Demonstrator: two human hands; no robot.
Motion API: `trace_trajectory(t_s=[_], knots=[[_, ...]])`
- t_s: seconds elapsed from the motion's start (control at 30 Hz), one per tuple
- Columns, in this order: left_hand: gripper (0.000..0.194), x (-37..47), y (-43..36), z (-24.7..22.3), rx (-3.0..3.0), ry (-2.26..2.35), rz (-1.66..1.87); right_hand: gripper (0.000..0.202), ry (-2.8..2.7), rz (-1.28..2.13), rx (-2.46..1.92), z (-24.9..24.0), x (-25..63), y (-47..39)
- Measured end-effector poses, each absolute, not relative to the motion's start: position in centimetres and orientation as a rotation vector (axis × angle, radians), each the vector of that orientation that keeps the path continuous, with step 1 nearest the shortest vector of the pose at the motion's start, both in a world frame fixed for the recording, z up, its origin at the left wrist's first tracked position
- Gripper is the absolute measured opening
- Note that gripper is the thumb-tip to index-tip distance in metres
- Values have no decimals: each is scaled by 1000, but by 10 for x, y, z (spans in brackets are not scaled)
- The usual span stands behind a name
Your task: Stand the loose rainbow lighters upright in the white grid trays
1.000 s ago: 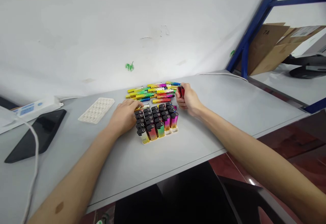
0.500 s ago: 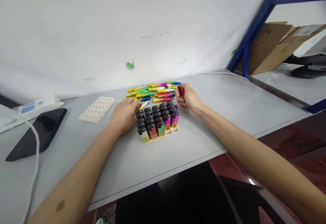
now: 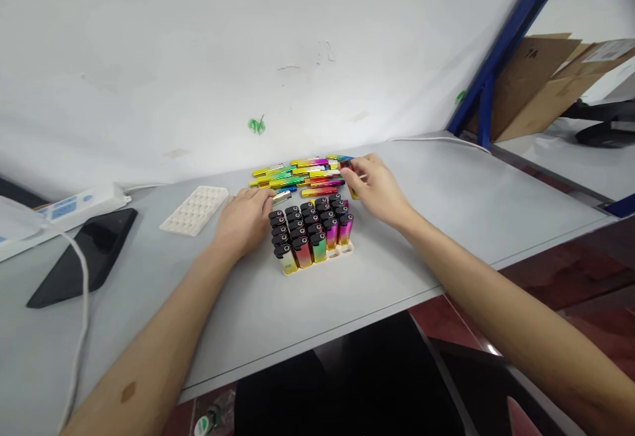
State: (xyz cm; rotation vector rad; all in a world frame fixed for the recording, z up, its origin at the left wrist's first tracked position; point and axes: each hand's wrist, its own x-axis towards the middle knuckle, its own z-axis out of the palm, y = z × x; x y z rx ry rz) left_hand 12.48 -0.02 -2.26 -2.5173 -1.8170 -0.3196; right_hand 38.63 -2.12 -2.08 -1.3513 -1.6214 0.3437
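Note:
My left hand (image 3: pixel 243 219) rests on the table left of a block of lighters, its fingertips closed on one end of a silver-and-gold lighter (image 3: pixel 282 196). My right hand (image 3: pixel 380 188) has its thumb and fingers around a lighter (image 3: pixel 353 193) with a dark red upper part and a gold lower end, partly hidden by the fingers. Between the hands, several black-topped lighters (image 3: pixel 301 251) stand upright in rows in a cream holder tray (image 3: pixel 346 249), where two front-right slots show no lighter. Behind them lies a loose pile of shiny multicoloured lighters (image 3: pixel 317 182).
Left of my left hand lies a second cream tray (image 3: pixel 194 211) with rows of hollows. Farther left are a black phone (image 3: pixel 84 257), a white cable (image 3: pixel 83 317) and a power strip (image 3: pixel 79 208). A wall (image 3: pixel 297 59) rises behind; cardboard boxes (image 3: pixel 540 85) stand at right beyond a blue frame (image 3: pixel 489 105).
My right hand has turned and its fingers have loosened and extended around the red lighter. My left hand and the silver-and-gold lighter have shifted slightly back toward the pile. The view has shifted a little.

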Motion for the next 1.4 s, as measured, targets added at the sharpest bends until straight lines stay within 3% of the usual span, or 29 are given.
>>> trace_trajectory(t_s=[0.13, 0.37, 0.53, 0.93, 1.23, 1.4], knots=[[47, 127, -3, -20, -2501, -1870, -348, 12, -1590, 234, -1264, 1, 399, -60], [45, 127, -5, -17, -2491, -1857, -427, 28, -1649, 618, -1095, 18, 401, -114], [44, 124, -4, -19, -2505, -1832, -460, 24, -1801, 705, -1169, 19, 389, -123], [35, 122, -4, -21, -2589, -1734, -425, 41, -1947, 379, -1496, 5, 357, -116], [32, 124, -8, -16, -2630, -1735, -391, 28, -2032, 380, -1488, -1, 356, -117], [32, 122, -4, -23, -2689, -1795, -643, 29, -1923, 271, -1454, 9, 360, -120]])
